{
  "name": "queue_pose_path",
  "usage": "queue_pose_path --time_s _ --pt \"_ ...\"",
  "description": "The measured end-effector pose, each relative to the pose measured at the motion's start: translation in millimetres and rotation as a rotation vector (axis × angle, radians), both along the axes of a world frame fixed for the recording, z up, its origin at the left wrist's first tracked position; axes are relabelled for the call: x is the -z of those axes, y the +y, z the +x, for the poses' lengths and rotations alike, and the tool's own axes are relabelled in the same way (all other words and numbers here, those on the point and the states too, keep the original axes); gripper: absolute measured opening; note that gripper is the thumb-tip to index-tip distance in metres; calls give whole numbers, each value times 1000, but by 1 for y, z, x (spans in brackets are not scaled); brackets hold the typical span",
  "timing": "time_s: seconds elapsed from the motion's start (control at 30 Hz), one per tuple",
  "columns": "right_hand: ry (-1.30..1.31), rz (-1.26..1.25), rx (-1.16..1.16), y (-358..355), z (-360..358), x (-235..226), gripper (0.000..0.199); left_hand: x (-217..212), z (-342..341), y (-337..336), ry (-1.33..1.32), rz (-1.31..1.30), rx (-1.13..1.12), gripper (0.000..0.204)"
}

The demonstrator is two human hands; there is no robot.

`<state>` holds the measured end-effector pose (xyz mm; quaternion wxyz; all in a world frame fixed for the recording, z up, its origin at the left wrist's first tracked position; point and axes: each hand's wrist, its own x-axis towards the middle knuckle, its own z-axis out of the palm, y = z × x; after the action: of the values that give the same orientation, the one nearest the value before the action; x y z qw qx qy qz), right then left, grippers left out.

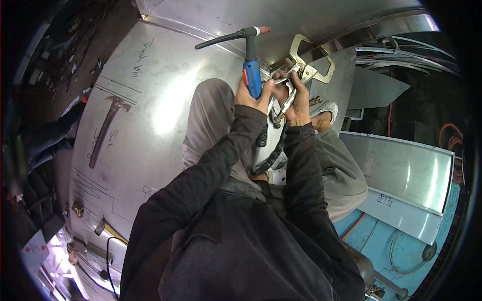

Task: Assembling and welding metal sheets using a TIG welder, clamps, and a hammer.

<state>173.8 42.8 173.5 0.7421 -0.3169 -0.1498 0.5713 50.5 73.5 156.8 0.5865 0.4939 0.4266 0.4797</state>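
Observation:
My left hand grips the blue handle of a welding torch, whose black neck bends left and whose pink-tipped nozzle points right near the top of the view. My right hand is closed on the handles of a large silver locking C-clamp, whose wide jaws reach toward the edge of a stainless steel sheet. Both hands sit close together above my knees. The torch's black cable drops between my legs.
A hammer lies on the steel sheet at left, among marker scribbles. Curved metal strips lie at upper right. A second steel panel rests on a blue surface at right. Tools and clutter line the dark left edge.

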Motion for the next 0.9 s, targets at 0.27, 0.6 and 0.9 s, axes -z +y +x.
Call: queue_pose_path --time_s 0.27,0.6,0.9 --pt "-21 -9 78 9 2 28 38 -29 -45 15 -159 -156 54 49" --pt "-23 1 26 -2 9 40 45 -48 -33 17 -333 -212 292 37" --pt "-20 -8 77 0 11 42 44 -42 -24 22 -305 -254 343 47"
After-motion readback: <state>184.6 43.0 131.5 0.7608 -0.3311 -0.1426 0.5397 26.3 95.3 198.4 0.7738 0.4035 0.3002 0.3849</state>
